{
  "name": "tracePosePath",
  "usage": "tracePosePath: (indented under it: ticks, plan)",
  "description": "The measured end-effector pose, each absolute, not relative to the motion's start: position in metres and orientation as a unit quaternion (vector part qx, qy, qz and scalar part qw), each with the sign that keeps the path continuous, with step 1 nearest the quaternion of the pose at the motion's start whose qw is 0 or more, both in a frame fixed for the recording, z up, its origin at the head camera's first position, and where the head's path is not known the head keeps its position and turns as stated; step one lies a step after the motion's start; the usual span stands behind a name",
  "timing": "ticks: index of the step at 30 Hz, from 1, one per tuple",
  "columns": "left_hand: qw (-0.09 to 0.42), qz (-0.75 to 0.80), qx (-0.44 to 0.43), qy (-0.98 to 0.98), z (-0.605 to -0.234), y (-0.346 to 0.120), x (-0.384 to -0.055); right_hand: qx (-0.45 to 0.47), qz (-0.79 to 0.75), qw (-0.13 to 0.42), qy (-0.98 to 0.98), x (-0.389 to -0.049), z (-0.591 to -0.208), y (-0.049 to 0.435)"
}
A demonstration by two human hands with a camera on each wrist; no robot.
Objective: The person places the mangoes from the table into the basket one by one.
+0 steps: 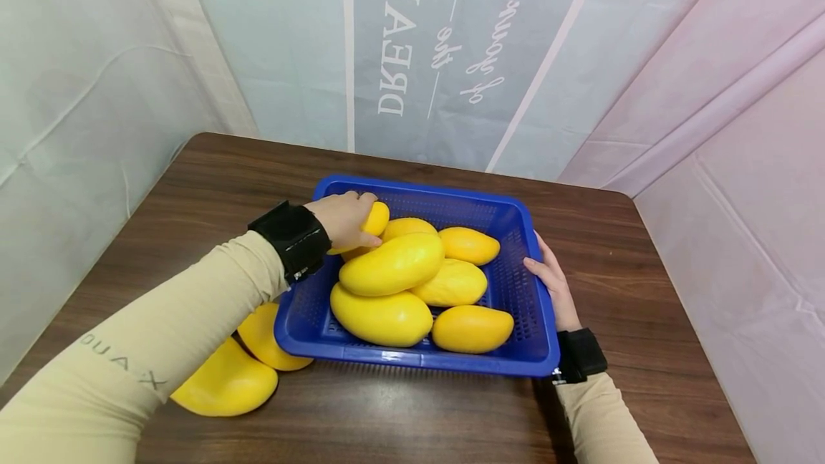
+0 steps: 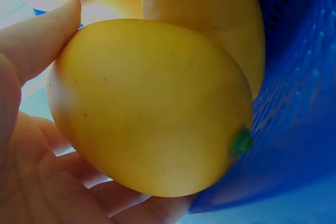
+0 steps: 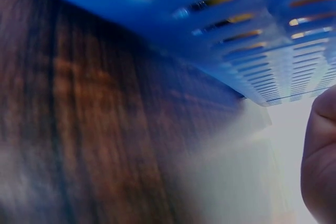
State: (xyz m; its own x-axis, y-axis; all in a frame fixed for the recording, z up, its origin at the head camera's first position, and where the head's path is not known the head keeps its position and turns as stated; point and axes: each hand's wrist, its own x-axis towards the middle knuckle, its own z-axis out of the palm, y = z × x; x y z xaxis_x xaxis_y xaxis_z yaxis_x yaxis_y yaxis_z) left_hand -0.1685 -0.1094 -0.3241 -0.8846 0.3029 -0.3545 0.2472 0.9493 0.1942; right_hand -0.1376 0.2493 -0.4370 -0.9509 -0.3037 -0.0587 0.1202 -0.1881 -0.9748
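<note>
A blue plastic basket point(image 1: 412, 359) with slotted walls holds several yellow mangoes, one long mango point(image 1: 393, 263) lying on top of others. At the basket's back left corner, my left hand point(image 1: 343, 219) grips a mango point(image 2: 152, 108). In the left wrist view, the thumb lies along one side of that mango and the fingers curl beneath it; a green stem nub point(image 2: 242, 141) shows at its end. My right hand point(image 1: 553, 279) holds the basket's right rim, thumb over the edge and fingers outside. In the right wrist view, only part of this hand point(image 3: 321, 161) appears beside the slotted wall.
Two more mangoes point(image 1: 228, 382) lie on the brown wooden table point(image 1: 412, 414) left of the basket, partly under my left forearm. Fabric sheets point(image 1: 290, 56) with printed letters hang behind the table and along its sides.
</note>
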Motion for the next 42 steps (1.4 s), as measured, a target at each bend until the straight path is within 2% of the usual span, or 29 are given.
tracePosePath:
  ticks: [26, 42]
  plan:
    - [0.206, 0.086, 0.136, 0.965, -0.3242, -0.111, -0.1622, -0.08, -0.76, 0.135, 0.631, -0.1357, -0.4372, 0.249]
    - [0.206, 0.105, 0.129, 0.964, -0.3269, -0.116, -0.169, -0.08, -0.762, 0.135, 0.628, -0.1364, -0.4339, 0.2477]
